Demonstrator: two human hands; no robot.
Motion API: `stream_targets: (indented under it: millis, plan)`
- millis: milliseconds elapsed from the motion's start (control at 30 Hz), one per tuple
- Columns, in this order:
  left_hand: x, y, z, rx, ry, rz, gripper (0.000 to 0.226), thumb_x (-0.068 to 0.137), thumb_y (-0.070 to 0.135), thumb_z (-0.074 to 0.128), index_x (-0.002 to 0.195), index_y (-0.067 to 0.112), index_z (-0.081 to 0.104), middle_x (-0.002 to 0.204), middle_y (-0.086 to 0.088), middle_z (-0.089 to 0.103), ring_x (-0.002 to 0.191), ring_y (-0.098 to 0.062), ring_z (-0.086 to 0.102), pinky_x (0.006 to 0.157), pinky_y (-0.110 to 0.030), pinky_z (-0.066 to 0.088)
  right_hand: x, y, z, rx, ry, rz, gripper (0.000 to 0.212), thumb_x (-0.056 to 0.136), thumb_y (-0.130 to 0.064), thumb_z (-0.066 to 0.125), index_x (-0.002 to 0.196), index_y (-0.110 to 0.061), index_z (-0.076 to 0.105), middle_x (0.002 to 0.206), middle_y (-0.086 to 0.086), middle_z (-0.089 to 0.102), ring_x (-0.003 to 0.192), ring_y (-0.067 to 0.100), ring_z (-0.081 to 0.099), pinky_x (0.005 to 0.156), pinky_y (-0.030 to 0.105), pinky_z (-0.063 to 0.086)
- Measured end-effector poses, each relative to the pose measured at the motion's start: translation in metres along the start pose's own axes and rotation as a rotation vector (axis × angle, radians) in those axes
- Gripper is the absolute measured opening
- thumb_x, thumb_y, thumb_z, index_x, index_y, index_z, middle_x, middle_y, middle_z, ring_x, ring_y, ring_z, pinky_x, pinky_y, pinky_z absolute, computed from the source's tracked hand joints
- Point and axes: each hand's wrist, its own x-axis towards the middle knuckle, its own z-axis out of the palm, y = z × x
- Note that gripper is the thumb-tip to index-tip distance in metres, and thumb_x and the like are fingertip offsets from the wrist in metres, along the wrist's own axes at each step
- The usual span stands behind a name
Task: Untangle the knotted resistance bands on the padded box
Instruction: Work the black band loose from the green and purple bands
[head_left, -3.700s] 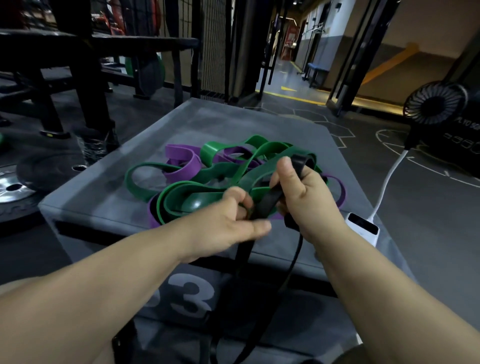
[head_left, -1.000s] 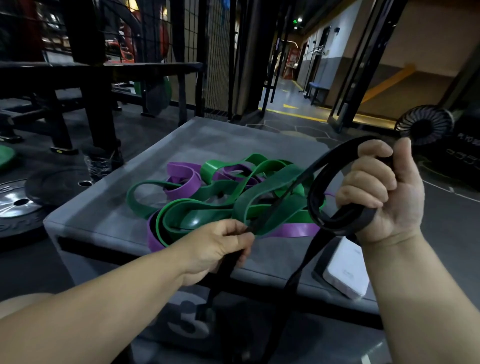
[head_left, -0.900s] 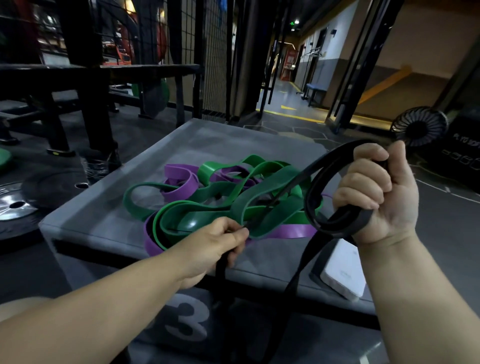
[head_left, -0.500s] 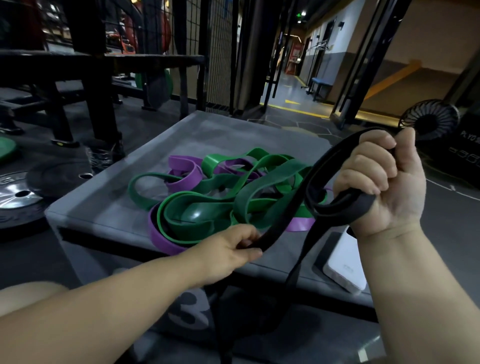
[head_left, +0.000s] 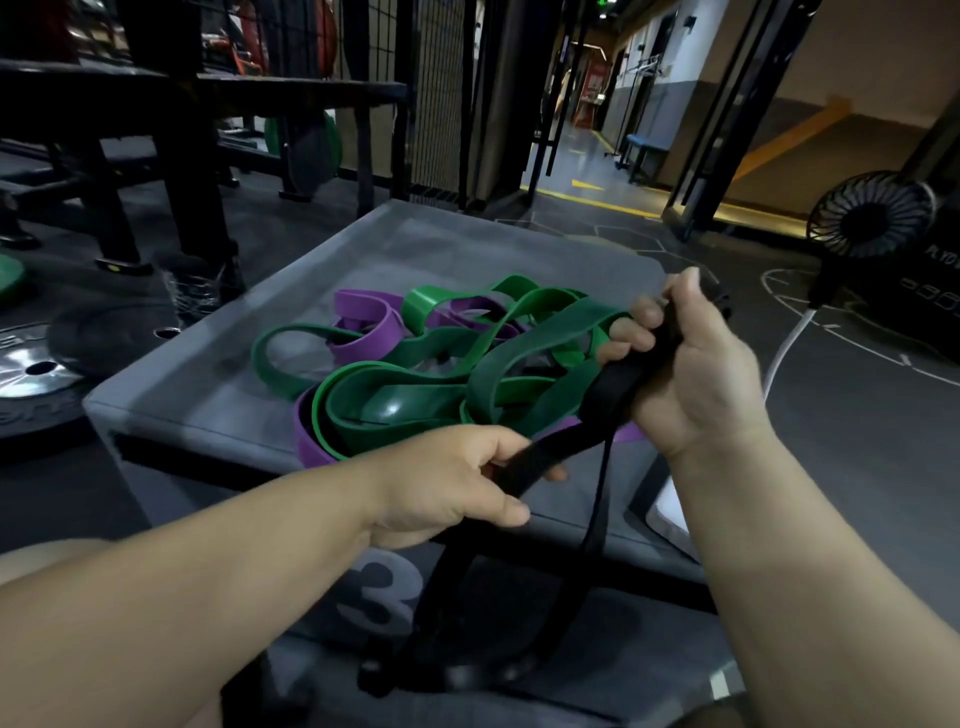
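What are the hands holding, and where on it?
Both hold the black flat rubber resistance band: the right hand grips its gathered upper loops, the left hand grips a strand just below; the rest hangs down.

A single view comes from a camera worn on the person's head, facing forward and tilted down. It sits close. Both forearms enter from the bottom corners, and the left hand (head_left: 447, 483) and right hand (head_left: 696, 374), each gripping a black band (head_left: 613, 384), loom large in the lower middle. The padded box (head_left: 457, 249) fills the centre, seen from above its near edge, with its front face and a painted 3 (head_left: 382, 592) below. The wide lens also takes in weight plates (head_left: 31, 374) on the floor at far left, a fan (head_left: 872, 213) at right, and a corridor (head_left: 587, 140) running away at the top. Straight lines bow near the frame's edges.
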Motion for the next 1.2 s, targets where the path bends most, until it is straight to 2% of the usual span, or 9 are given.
stream_targets:
  millis: [200,400,533,633,800,867,1067,1133,1200]
  plan:
    - [0.0,0.009,-0.008,0.386,0.193,-0.023,0.029,0.083,0.025,0.074,0.111,0.029,0.067,0.102,0.012,0.071,0.095,-0.004,0.066,0.088,-0.021,0.051,-0.016,0.027,0.01,-0.389,-0.13,-0.008,0.026,0.103,-0.026,0.043,0.079,-0.015,0.04,0.062,-0.002,0.045,0.053,0.014,0.041,0.055,0.029,0.038]
    - [-0.002,0.023,-0.003,0.506,0.523,-0.039,0.039,0.065,0.041,0.084,0.086,0.027,0.054,0.08,0.009,0.062,0.073,-0.008,0.059,0.066,-0.023,0.045,-0.019,0.045,0.008,-0.801,-0.228,-0.084,0.037,0.084,-0.054,0.056,0.093,-0.018,0.051,0.068,0.001,0.059,0.064,0.021,0.053,0.068,0.045,0.044]
    - [-0.009,0.03,-0.011,-0.166,0.328,-0.03,0.038,0.079,-0.001,0.071,0.106,0.011,0.048,0.096,-0.002,0.065,0.078,-0.006,0.064,0.064,-0.02,0.053,-0.019,0.053,0.005,-0.874,-0.209,-0.099,0.032,0.075,-0.064,0.057,0.081,-0.033,0.058,0.074,-0.004,0.065,0.076,0.018,0.06,0.084,0.055,0.049]
    - [-0.013,0.029,-0.017,-0.212,0.191,-0.027,0.038,0.085,-0.02,0.051,0.103,0.013,0.045,0.106,-0.006,0.062,0.076,-0.006,0.062,0.062,-0.019,0.052,-0.019,0.051,0.006,-0.87,-0.203,-0.095,0.027,0.08,-0.06,0.057,0.081,-0.033,0.06,0.077,-0.004,0.067,0.077,0.021,0.06,0.084,0.058,0.049]
    - [-0.013,0.035,-0.019,-0.218,0.269,0.11,0.029,0.087,-0.013,0.055,0.09,0.013,0.042,0.084,-0.005,0.059,0.068,-0.006,0.063,0.06,-0.018,0.053,-0.02,0.053,0.008,-0.9,-0.249,-0.022,0.029,0.078,-0.062,0.059,0.081,-0.033,0.062,0.078,-0.009,0.063,0.08,0.014,0.059,0.084,0.047,0.051]
    - [-0.013,0.039,-0.018,-0.262,0.339,0.169,0.029,0.087,-0.011,0.057,0.09,0.012,0.04,0.076,-0.006,0.062,0.058,-0.007,0.064,0.051,-0.017,0.05,-0.022,0.054,0.008,-0.854,-0.254,0.022,0.035,0.079,-0.067,0.058,0.078,-0.033,0.063,0.069,-0.007,0.062,0.068,0.013,0.059,0.066,0.034,0.052]
    - [-0.004,0.028,-0.011,-0.175,0.518,0.221,0.03,0.084,0.004,0.07,0.088,0.011,0.041,0.077,-0.01,0.059,0.065,-0.011,0.06,0.062,-0.025,0.054,-0.021,0.043,0.011,-0.785,-0.308,-0.037,0.076,0.066,-0.072,0.068,0.077,0.0,0.045,0.057,0.012,0.035,0.045,0.02,0.034,0.046,0.031,0.031]
    - [-0.001,0.018,-0.008,-0.13,0.387,0.114,0.03,0.081,0.027,0.074,0.092,0.015,0.049,0.089,-0.009,0.061,0.082,-0.016,0.063,0.08,-0.037,0.054,-0.02,0.037,0.014,-0.791,-0.236,-0.08,0.085,0.052,-0.081,0.072,0.073,-0.002,0.047,0.068,0.015,0.044,0.054,0.027,0.041,0.049,0.037,0.037]
    - [-0.002,0.009,-0.004,0.039,0.132,-0.052,0.029,0.083,0.036,0.072,0.105,0.025,0.055,0.099,0.002,0.066,0.093,-0.008,0.064,0.087,-0.029,0.053,-0.018,0.031,0.015,-0.737,-0.122,-0.106,0.077,0.042,-0.082,0.074,0.068,-0.013,0.052,0.076,0.016,0.047,0.065,0.032,0.046,0.051,0.05,0.042]
